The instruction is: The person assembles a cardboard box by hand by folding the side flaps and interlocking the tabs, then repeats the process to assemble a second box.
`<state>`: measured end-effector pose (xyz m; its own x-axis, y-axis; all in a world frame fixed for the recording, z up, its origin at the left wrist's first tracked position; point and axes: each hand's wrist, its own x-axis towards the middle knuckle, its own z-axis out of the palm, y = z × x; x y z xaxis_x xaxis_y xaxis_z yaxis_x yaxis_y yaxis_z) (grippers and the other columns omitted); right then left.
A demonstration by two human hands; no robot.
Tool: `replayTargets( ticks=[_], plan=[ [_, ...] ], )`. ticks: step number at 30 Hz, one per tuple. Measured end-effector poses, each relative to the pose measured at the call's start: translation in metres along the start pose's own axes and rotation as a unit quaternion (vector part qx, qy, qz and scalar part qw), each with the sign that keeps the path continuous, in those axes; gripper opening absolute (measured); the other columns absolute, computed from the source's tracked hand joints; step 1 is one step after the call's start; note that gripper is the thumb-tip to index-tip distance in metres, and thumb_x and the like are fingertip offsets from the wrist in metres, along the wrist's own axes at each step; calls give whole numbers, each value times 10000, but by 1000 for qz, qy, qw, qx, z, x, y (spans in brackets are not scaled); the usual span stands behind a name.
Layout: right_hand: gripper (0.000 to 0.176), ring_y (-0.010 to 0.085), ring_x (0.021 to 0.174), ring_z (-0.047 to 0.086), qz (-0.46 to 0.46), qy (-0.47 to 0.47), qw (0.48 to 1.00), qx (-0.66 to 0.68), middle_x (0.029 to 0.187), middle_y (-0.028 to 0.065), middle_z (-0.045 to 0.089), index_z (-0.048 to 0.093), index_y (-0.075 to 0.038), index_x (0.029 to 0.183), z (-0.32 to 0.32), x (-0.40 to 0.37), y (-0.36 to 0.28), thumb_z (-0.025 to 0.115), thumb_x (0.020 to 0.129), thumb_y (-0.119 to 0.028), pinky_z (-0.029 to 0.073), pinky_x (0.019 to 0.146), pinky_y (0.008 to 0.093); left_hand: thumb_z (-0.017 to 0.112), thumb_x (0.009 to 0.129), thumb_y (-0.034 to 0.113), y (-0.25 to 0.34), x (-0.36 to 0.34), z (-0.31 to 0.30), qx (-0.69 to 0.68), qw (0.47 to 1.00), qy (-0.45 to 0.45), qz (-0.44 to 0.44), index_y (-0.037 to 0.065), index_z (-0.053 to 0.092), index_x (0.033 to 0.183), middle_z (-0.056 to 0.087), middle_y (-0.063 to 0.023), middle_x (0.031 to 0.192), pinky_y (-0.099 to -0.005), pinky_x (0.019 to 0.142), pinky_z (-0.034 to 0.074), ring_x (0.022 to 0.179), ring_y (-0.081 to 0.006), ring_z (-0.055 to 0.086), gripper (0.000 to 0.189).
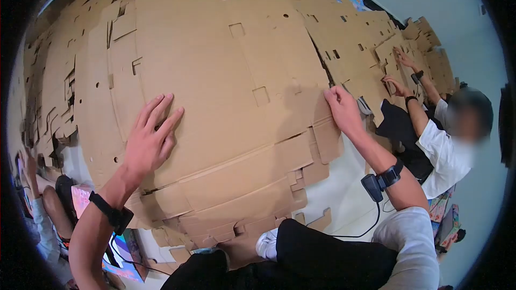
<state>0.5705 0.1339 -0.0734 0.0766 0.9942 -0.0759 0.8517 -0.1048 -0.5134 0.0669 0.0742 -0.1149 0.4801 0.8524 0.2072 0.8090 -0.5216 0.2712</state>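
Knees (pixel 322 258) are bending at 6 o'clock. Left hand (pixel 150 142) is pressing wide on cardboard (pixel 215 64). Right hand (pixel 344 111) is pressing flat, fingers together, at 3 o'clock.

Matt brown cardboard sheets (pixel 215 64) — smooth faces, rough die-cut edges — black plastic wrist device (pixel 372 187).

A pale floor (pixel 344 198) carries flat cardboard sheets (pixel 215 48), cut with slots and flaps, which overlap in one wide layer over most of it. Bare floor shows near right. Colourful printed sheets (pixel 80 198) lie at the near left.
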Motion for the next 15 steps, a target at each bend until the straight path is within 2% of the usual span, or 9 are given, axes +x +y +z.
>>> replayTargets(
  ticks=[2,5,8,11,12,15],
  plan=[
    [424,212,763,615,22,10,999,-23,830,138,666,663,33,1032,4,11,2,653,1063,-389,495,729,402,637,887,67,-3,-2,3,-1,1000,12,2,116,615,1500,453,-169,1672,-543,1266,376,1528,-403,427,616],
    [431,169,846,650,89,-17,989,118,901,114,715,678,23,1062,4,20,-15,678,1053,-408,519,776,381,635,885,71,-5,-2,6,-9,1000,25,0,111,627,1485,470,-165,1661,-538,1254,389,1518,-395,442,601],
    [373,133,942,673,242,-108,930,256,1029,30,733,689,-20,1114,-15,14,-61,667,1085,-391,536,895,326,615,894,17,-5,-3,5,-21,1000,16,-7,118,612,1507,458,-162,1676,-537,1264,379,1540,-402,424,622],
    [387,133,979,691,166,-122,942,267,1081,45,749,699,-13,1172,-24,9,-70,682,1078,-388,552,901,339,620,910,5,-4,-3,5,-28,1000,11,-10,118,607,1513,448,-156,1687,-533,1272,372,1555,-404,409,614],
    [391,134,968,692,160,-97,947,262,1070,49,754,702,-12,1171,-27,7,-76,692,1071,-389,553,887,339,627,916,12,-4,-3,5,-28,999,14,-11,116,609,1510,447,-154,1688,-532,1273,371,1556,-403,407,603],
    [397,132,944,695,124,-51,961,244,1048,58,765,713,-8,1167,-23,-3,-83,719,1052,-388,552,862,333,702,881,77,1,-2,4,36,999,28,-6,98,663,1420,514,-158,1629,-503,1218,448,1466,-388,517,541]
  ],
)
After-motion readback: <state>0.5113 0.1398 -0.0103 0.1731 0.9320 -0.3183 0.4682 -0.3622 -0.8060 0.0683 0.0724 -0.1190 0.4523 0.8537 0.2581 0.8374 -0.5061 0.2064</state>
